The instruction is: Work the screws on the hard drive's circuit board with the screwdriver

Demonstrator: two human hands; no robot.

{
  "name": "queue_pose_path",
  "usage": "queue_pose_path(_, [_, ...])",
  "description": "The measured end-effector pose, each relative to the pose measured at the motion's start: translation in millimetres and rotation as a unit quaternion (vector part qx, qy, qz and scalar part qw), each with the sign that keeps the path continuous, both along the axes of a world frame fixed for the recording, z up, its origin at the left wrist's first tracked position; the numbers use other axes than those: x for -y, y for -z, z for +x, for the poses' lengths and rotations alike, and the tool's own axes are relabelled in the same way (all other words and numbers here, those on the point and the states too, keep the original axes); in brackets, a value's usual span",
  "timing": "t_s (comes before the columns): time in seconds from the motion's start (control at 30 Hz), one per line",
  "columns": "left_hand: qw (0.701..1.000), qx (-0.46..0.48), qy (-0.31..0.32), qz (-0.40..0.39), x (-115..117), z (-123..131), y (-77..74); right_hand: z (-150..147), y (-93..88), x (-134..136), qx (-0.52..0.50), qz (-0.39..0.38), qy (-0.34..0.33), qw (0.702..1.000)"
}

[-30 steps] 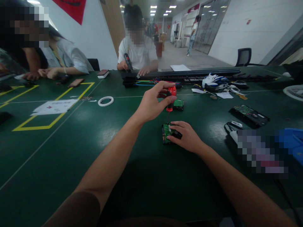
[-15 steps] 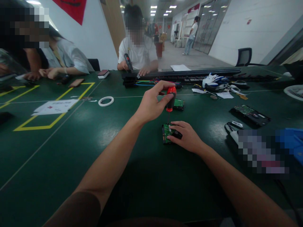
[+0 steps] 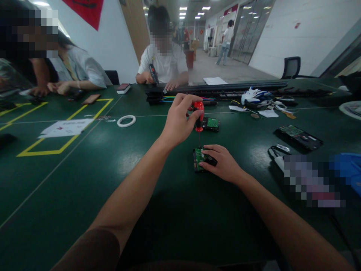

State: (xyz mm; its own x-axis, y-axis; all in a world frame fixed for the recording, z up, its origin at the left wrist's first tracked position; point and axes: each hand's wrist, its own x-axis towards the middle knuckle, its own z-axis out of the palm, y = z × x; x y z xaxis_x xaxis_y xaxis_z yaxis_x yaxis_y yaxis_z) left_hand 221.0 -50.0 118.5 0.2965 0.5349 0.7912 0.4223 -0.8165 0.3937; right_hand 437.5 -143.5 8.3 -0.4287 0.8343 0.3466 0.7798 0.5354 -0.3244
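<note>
My left hand [image 3: 180, 118] is closed around a red and black screwdriver [image 3: 199, 119], held nearly upright. Its thin shaft points down at the far edge of a small hard drive [image 3: 198, 160] with a green circuit board; whether the tip sits in a screw is too small to tell. From the right, my right hand [image 3: 222, 162] grips that drive against the green table [image 3: 158, 226], thumb and fingers lying across its board and hiding much of it. Just beyond, a second hard drive [image 3: 212, 123] lies partly behind the screwdriver.
A larger hard drive [image 3: 299, 137] and a blurred-out white device with a cord [image 3: 279, 162] lie to the right. Gloves [image 3: 255, 97] and long black bars [image 3: 239, 87] are farther back. A tape roll [image 3: 126, 121] lies left. A co-worker [image 3: 160, 64] sits opposite with a power tool.
My left hand and the screwdriver's handle have shifted slightly left, and the screwdriver has changed its tilt a little. My right hand and the drive stay put. A distant person has moved left.
</note>
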Motion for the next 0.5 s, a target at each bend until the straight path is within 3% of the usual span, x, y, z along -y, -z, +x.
queue_pose_path(0.33, [0.991,0.042,0.105,-0.066,2,8,5.5,-1,-1.2,1,-0.016,0.003,-0.002,1.0])
queue_pose_path(0.5, [0.988,0.07,0.106,-0.087,2,13,11.1,-1,-1.4,1,-0.02,0.003,-0.001,1.0])
